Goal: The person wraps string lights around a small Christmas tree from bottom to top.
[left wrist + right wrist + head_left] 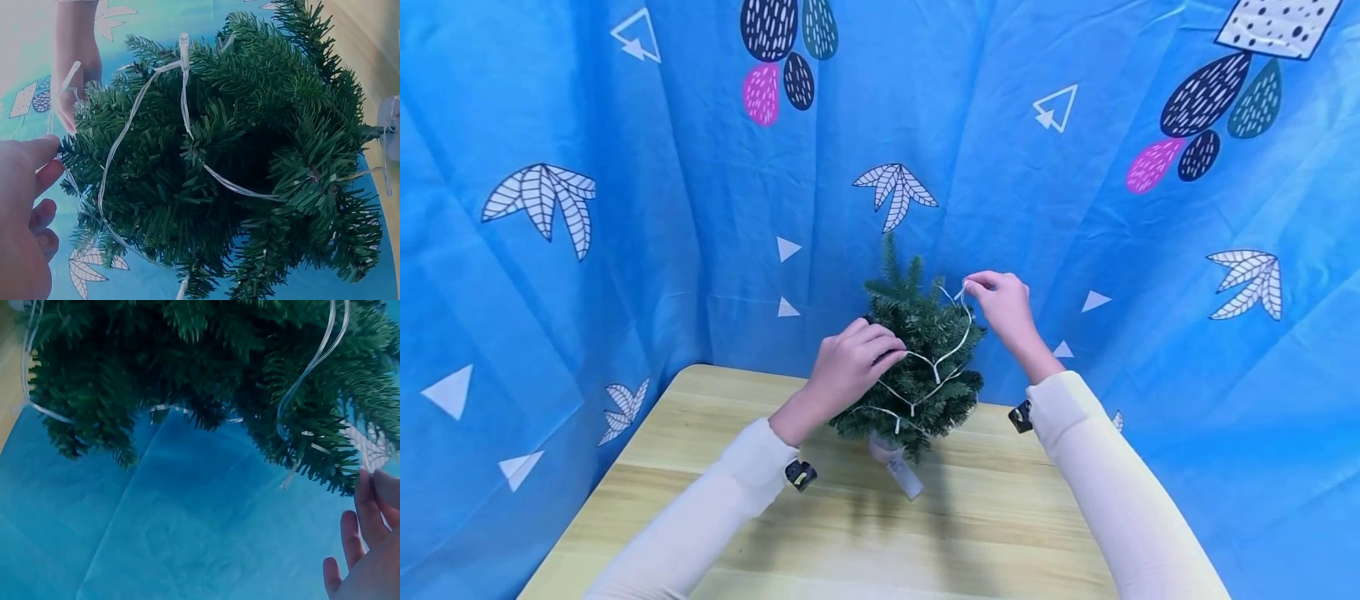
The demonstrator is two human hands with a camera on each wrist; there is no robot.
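Note:
A small green artificial Christmas tree (898, 304) stands on the table, with a white string of lights (937, 375) looped across its front in several rows. At the tree's left side, my left hand (853, 362) pinches the light wire between thumb and forefinger. By the upper right branches, my right hand (1003, 307) pinches another stretch of that string at its fingertips. Between both hands the wire hangs in a dip with a small bulb. Clear wire (119, 156) runs over the branches in the left wrist view. In the right wrist view, part of the string (306, 372) crosses the needles.
A whitish box (905, 479) lies at the tree's foot, beside its pale base (883, 450). The light wooden table (992, 517) extends in front. Blue patterned cloth (715, 208) hangs close behind the tree and along the sides.

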